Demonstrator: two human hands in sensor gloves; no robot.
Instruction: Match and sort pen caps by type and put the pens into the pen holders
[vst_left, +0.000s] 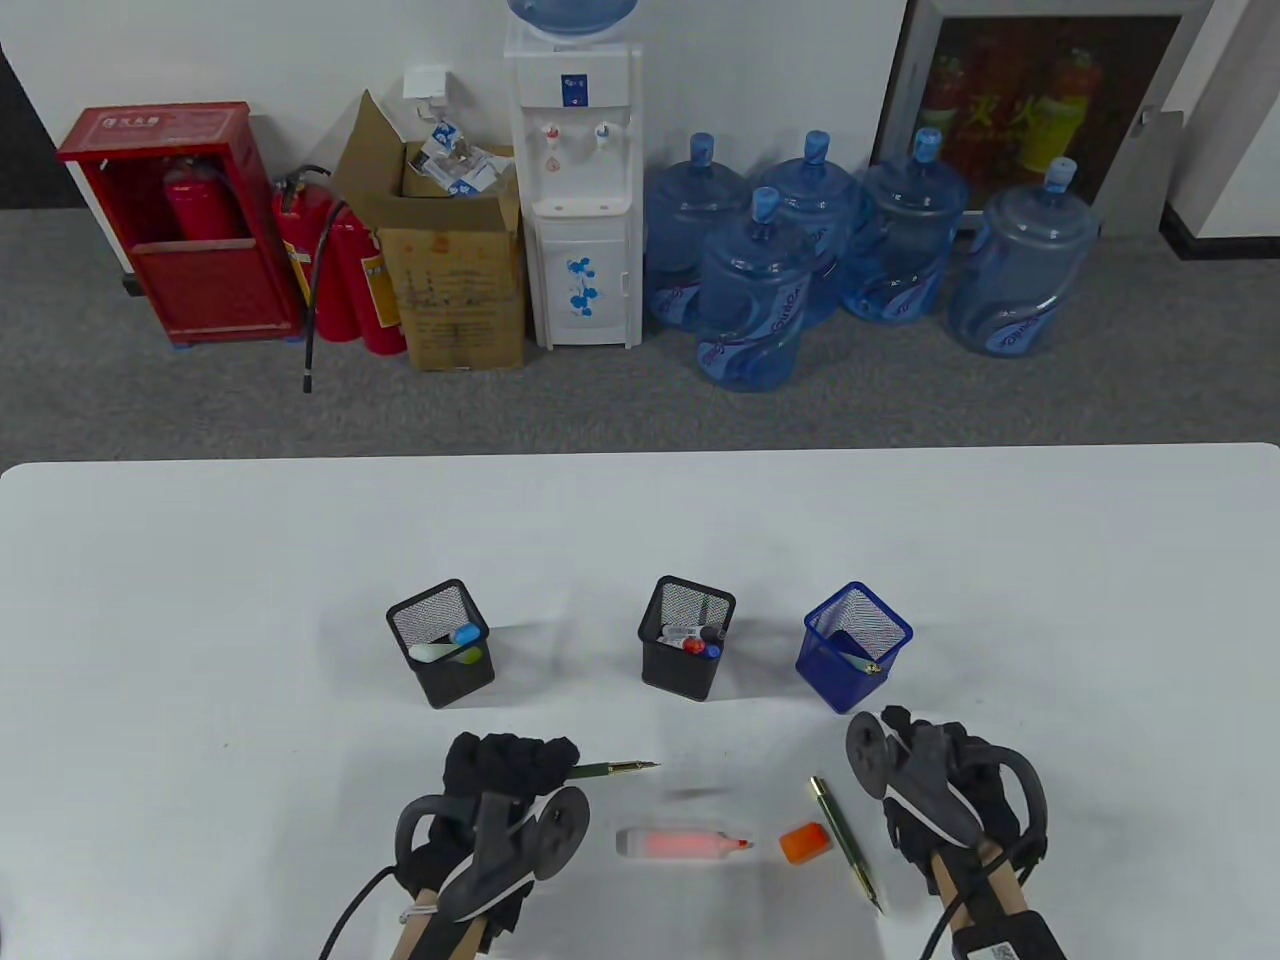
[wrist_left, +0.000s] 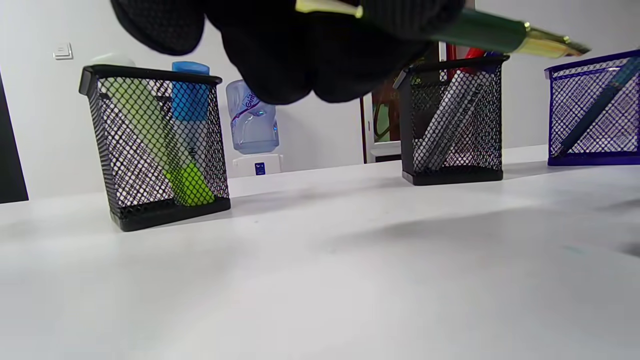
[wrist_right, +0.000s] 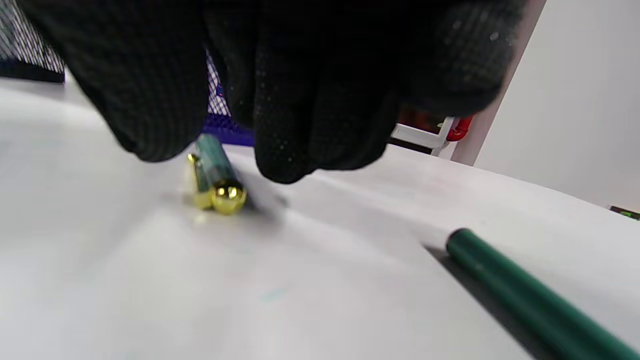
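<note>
My left hand (vst_left: 510, 785) grips a dark green fountain pen (vst_left: 612, 769), its gold nib pointing right; the pen (wrist_left: 492, 36) juts from under the glove in the left wrist view. My right hand (vst_left: 935, 785) hovers with bent fingers (wrist_right: 300, 100) just over a green cap with a gold end (wrist_right: 216, 176), holding nothing. A second green pen (vst_left: 846, 842) lies slantwise left of that hand. An uncapped orange highlighter (vst_left: 680, 843) and its orange cap (vst_left: 805, 842) lie between the hands.
Three mesh holders stand in a row beyond the hands: a black one (vst_left: 440, 645) with highlighters, a black one (vst_left: 686, 637) with markers, and a blue one (vst_left: 855, 647) with a pen. The white table (vst_left: 200, 560) ends at the carpet behind.
</note>
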